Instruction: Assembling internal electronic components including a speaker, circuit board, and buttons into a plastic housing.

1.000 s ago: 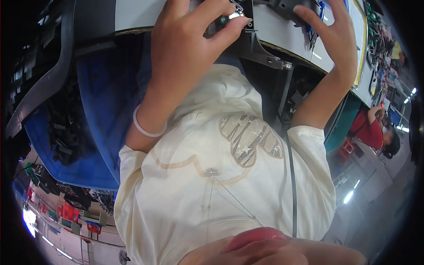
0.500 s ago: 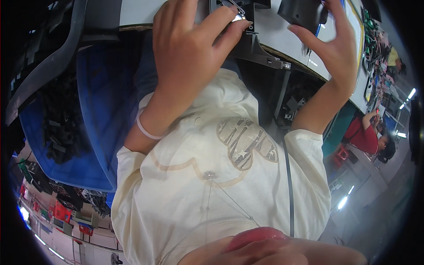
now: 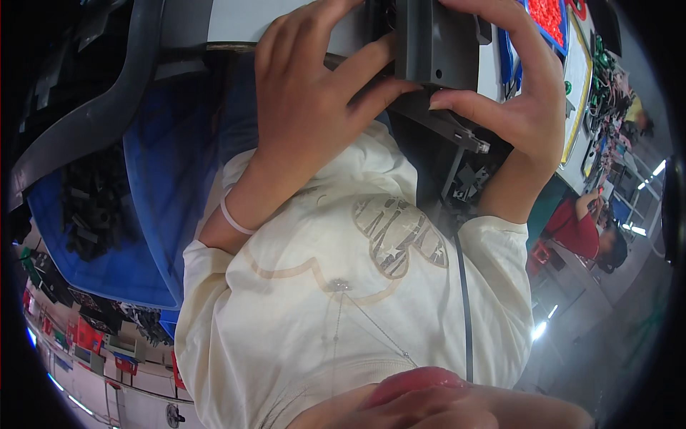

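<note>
My right hand (image 3: 525, 100) grips a dark grey plastic housing (image 3: 450, 53) with a small round hole, thumb at its lower edge and fingers along its far side. My left hand (image 3: 307, 93) is closed at the housing's left side. Its thumb tip reaches the lower corner, while the index finger goes behind the edge onto a black part (image 3: 379, 20). The housing covers most of that part, and the top of the picture cuts both off. I cannot tell whether the two are joined.
Below the hands, a dark bracket-like arm (image 3: 446, 125) juts from the white table's edge (image 3: 232, 44). A blue tray of red pieces (image 3: 547, 20) stands at the far right. To my left is a blue bin (image 3: 153, 207) with black parts. Another person in red (image 3: 575, 232) sits further right.
My right hand has brought the grey housing left, up against the black part at my left hand. The shiny metal piece by my left fingers is now hidden. The red-filled tray has come into view.
</note>
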The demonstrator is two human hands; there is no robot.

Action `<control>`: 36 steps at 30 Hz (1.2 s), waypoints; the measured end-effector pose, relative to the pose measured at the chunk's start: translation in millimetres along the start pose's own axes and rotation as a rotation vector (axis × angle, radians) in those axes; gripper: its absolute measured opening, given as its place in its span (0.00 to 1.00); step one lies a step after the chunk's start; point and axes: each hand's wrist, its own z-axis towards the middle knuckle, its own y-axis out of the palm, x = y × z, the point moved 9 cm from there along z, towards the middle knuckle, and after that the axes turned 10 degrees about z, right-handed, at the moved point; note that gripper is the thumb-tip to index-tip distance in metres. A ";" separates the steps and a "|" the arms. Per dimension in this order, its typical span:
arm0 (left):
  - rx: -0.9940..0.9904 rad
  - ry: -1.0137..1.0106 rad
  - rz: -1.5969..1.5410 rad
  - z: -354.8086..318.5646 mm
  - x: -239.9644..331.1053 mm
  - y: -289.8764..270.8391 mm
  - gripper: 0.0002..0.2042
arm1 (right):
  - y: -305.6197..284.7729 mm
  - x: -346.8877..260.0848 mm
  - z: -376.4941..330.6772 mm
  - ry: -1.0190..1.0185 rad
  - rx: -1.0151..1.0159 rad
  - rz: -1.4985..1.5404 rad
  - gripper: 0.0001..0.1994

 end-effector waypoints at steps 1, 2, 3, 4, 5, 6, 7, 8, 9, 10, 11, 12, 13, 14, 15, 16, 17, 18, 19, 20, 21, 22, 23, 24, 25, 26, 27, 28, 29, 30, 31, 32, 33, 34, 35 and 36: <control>0.001 -0.012 -0.021 -1.1 -1.9 2.0 0.21 | -0.2 1.3 1.8 0.013 0.004 -0.024 0.35; 0.001 -0.024 -0.044 -3.1 -4.3 3.6 0.21 | 0.5 2.2 3.6 0.027 0.007 -0.048 0.35; 0.033 -0.010 -0.044 -6.9 -4.9 5.6 0.21 | 1.5 -3.9 5.9 -0.054 -0.008 -0.044 0.35; 0.048 -0.005 -0.044 -6.1 -4.2 3.4 0.20 | 3.0 -7.2 7.2 -0.095 -0.018 -0.039 0.35; 0.063 0.000 -0.044 -3.8 -2.9 0.4 0.20 | 4.2 -10.6 8.4 -0.135 -0.028 -0.035 0.35; -0.051 0.001 0.033 1.4 2.2 2.5 0.18 | 4.7 -14.8 8.3 -0.152 -0.018 -0.012 0.34; -0.108 0.000 0.074 1.0 0.9 6.8 0.17 | 6.4 -14.6 8.3 -0.163 -0.014 0.003 0.34; -0.166 -0.002 0.115 0.2 -0.2 11.2 0.17 | 7.9 -14.3 8.3 -0.174 -0.011 0.018 0.33; -0.068 0.039 0.056 -5.1 -2.1 11.2 0.20 | 8.6 -10.3 6.6 -0.205 0.016 0.007 0.32; 0.030 0.082 -0.006 -7.8 -2.3 7.5 0.24 | 6.3 -10.1 7.1 -0.220 0.028 0.003 0.32; 0.028 0.077 -0.005 -7.5 -2.8 9.2 0.24 | 4.2 -9.9 7.3 -0.234 0.041 -0.001 0.31; 0.120 0.063 -0.059 -6.5 -2.7 2.0 0.20 | 4.2 -11.5 11.4 -0.210 -0.027 -0.006 0.31; 0.211 0.053 -0.116 -6.2 -3.7 -4.7 0.16 | 6.8 -11.8 11.2 -0.196 -0.059 -0.009 0.30; 0.209 0.052 -0.116 -7.5 -7.8 -3.8 0.16 | 9.6 -12.3 11.0 -0.183 -0.092 -0.012 0.30; 0.236 0.118 -0.149 -12.1 -9.7 -6.7 0.16 | 10.8 -11.2 8.7 -0.165 -0.035 -0.024 0.30; 0.263 0.183 -0.182 -16.4 -10.6 -10.1 0.16 | 8.9 -13.2 8.4 -0.157 -0.007 -0.029 0.30; 0.262 0.181 -0.181 -17.1 -14.4 -11.5 0.16 | 7.0 -15.3 7.7 -0.147 0.018 -0.034 0.29; 0.259 0.183 -0.252 -16.6 -18.0 -14.1 0.19 | 7.7 -18.2 10.3 -0.098 -0.045 -0.040 0.28; 0.256 0.185 -0.287 -13.2 -18.2 -17.6 0.20 | 9.2 -18.3 11.5 -0.073 -0.076 -0.043 0.27; 0.253 0.185 -0.324 -10.1 -17.8 -20.8 0.22 | 10.4 -18.5 11.7 -0.045 -0.107 -0.046 0.27; 0.197 0.135 -0.379 -1.7 -17.6 -21.7 0.28 | 13.5 -19.0 11.6 -0.049 -0.131 -0.111 0.26; 0.144 0.081 -0.422 3.2 -18.5 -21.2 0.35 | 15.9 -18.2 12.0 -0.061 -0.143 -0.138 0.25; 0.144 0.078 -0.413 4.3 -18.6 -20.7 0.35 | 19.2 -17.2 11.7 -0.070 -0.157 -0.163 0.24; 0.090 0.066 -0.412 6.3 -20.0 -13.5 0.35 | 22.1 -14.4 10.8 -0.088 -0.162 -0.149 0.24; 0.003 0.059 -0.367 11.7 -17.4 -12.6 0.39 | 20.3 -14.8 9.4 -0.092 -0.157 -0.147 0.24; -0.084 0.054 -0.319 16.0 -15.1 -11.1 0.43 | 19.1 -14.8 8.1 -0.097 -0.155 -0.144 0.24; -0.174 0.047 -0.272 18.4 -12.5 -9.2 0.47 | 21.7 -7.3 6.5 -0.007 -0.215 -0.135 0.24; -0.312 0.020 -0.219 27.9 -4.0 -5.2 0.48 | 13.3 -2.0 1.0 0.060 -0.215 -0.152 0.24; -0.436 -0.051 -0.122 25.3 -5.0 0.5 0.49 | 15.1 7.8 0.0 0.082 -0.239 -0.139 0.24; -0.429 -0.053 -0.097 25.8 -4.1 -1.0 0.49 | 16.8 20.5 -2.4 -0.010 -0.216 -0.009 0.24; -0.414 -0.019 -0.090 27.9 -1.7 0.6 0.49 | 17.6 25.0 -5.4 -0.018 -0.181 0.098 0.24; -0.399 0.015 -0.083 29.8 0.2 1.3 0.49 | 18.0 28.4 -7.4 -0.031 -0.147 0.205 0.24; -0.399 0.024 -0.075 31.1 0.4 1.5 0.49 | 22.7 27.1 -8.6 -0.036 -0.136 0.206 0.24; -0.415 0.015 -0.095 31.5 -0.2 4.0 0.48 | 23.3 25.3 -8.6 -0.042 -0.066 0.255 0.26; -0.431 0.005 -0.114 31.8 -0.8 6.8 0.48 | 21.9 26.3 -11.1 -0.050 -0.024 0.278 0.27; -0.427 0.015 -0.105 30.1 0.1 12.1 0.48 | 21.2 27.3 -13.9 -0.059 0.016 0.302 0.27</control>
